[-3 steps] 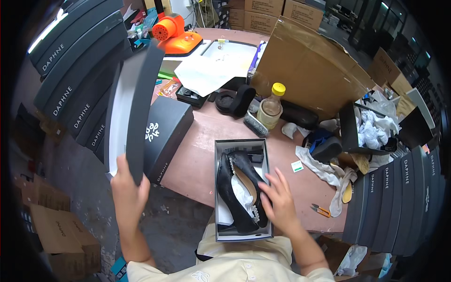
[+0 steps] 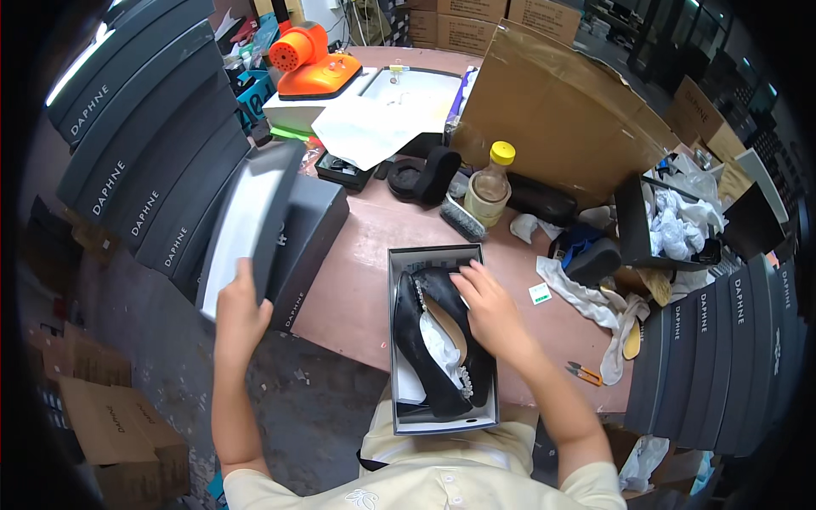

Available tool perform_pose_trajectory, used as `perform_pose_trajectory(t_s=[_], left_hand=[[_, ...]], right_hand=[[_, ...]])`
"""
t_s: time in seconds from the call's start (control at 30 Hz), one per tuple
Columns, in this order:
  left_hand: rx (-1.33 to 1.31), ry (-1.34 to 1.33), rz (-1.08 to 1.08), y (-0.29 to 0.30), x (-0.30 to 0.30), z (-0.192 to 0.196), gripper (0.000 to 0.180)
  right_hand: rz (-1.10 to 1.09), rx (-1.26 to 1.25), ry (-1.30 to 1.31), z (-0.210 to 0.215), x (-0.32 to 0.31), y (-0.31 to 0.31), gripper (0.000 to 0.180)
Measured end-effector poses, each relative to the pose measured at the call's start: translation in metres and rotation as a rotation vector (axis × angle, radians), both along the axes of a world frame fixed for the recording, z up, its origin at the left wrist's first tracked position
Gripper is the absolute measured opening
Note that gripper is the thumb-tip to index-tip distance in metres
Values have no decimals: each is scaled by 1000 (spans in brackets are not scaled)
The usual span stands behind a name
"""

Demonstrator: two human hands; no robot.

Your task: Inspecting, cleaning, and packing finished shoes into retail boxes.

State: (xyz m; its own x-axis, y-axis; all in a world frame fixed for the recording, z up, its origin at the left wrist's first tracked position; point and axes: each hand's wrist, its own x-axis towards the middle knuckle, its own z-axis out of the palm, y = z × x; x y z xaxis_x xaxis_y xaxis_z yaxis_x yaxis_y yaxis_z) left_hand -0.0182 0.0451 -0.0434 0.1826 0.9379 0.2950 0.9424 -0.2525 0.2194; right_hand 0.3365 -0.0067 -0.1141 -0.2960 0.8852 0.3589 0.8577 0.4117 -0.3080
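Observation:
An open grey shoe box (image 2: 396,340) lies at the near edge of a pinkish table (image 2: 357,297). Inside it are two black heeled shoes (image 2: 429,340) with sparkly trim and white paper stuffing. My right hand (image 2: 484,310) rests flat on the shoes, fingers spread. My left hand (image 2: 240,319) holds a dark grey box lid (image 2: 246,225) upright by its lower edge, off the table's left side, its white inside facing left. A closed dark shoe box (image 2: 310,246) lies on the table beside the lid.
Stacks of dark shoe boxes (image 2: 144,161) stand left and on the right (image 2: 722,357). On the table are a yellow-capped bottle (image 2: 490,183), a brush (image 2: 463,219), an orange device (image 2: 310,59), white paper (image 2: 382,119), a brown carton (image 2: 552,110), rags (image 2: 586,297) and small scissors (image 2: 585,372).
The lid in my left hand has tilted and moved slightly toward the table. My right hand has shifted a little up onto the shoes.

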Motion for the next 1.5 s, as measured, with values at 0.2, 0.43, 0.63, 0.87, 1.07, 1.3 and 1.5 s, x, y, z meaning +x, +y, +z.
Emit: perform_pose_trajectory(t_s=[0.2,0.43,0.63,0.87,1.07,1.3,1.5], left_hand=[[-35,124,-143,1,54,-42,86],[-464,-694,-409,-70,118,-103,83],[-264,-397,-398,16,94,-93,74],[-213,47,-170,-4,109,-74,90],[-189,-185,-100,-5,103,-95,97],[-552,-1400,28,2,72,-82,61],[-167,-1334,-153,-36,112,-29,83]], right_hand=[[30,-437,-486,-35,-9,78,21],[140,-52,-281,83,-4,44,26],[-78,-55,513,172,29,-36,70],[-660,340,878,-12,56,-131,83],[-746,-31,935,-122,11,-163,89],[-616,140,642,-23,45,-157,57],[-46,143,471,63,14,-92,46]])
